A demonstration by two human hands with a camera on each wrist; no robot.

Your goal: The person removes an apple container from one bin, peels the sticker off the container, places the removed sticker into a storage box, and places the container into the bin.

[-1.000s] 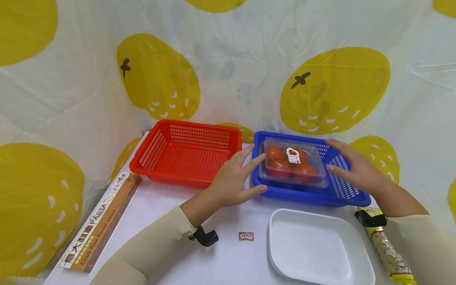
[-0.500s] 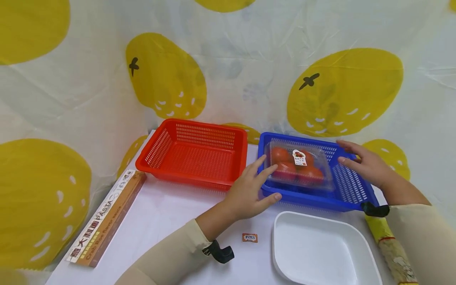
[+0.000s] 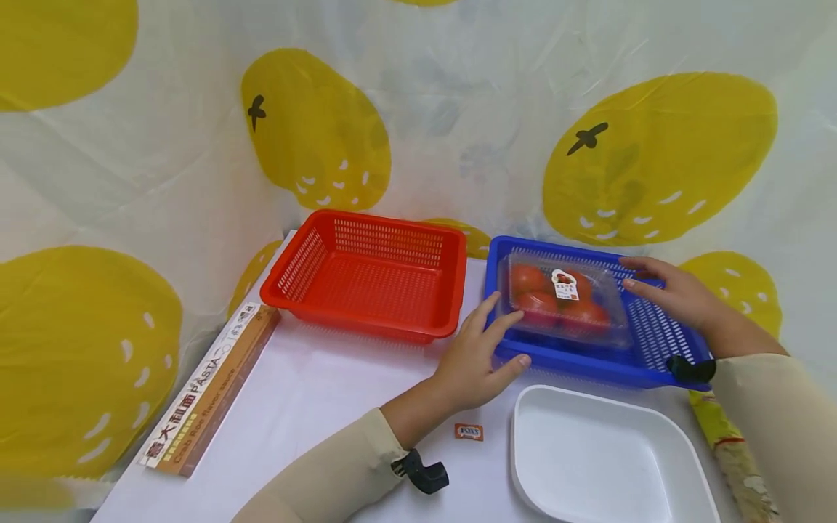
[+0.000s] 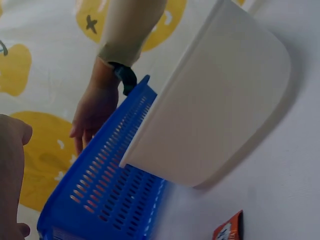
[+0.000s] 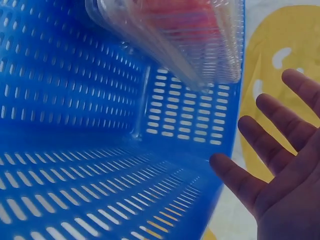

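Head view: left hand (image 3: 472,368) and right hand (image 3: 683,299) spread, gripping nothing; clear tomato box (image 3: 566,301) inside blue basket (image 3: 598,365) could perhaps slide, if one side rises first.

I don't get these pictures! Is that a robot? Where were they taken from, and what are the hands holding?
No robot here: these are a person's own left hand and right hand.

The big picture comes from a camera on the person's head, looking forward and down. The other two come from cameras worn on the wrists, so things look tilted and very close.

On the table are a red basket, a blue basket, a white tray, a pasta box, a little packet and a yellow bag, partly hidden by a sleeve. A clear box of tomatoes sits inside the blue basket.

Neither hand is holding anything. Both are open, on either side of the tomatoes.
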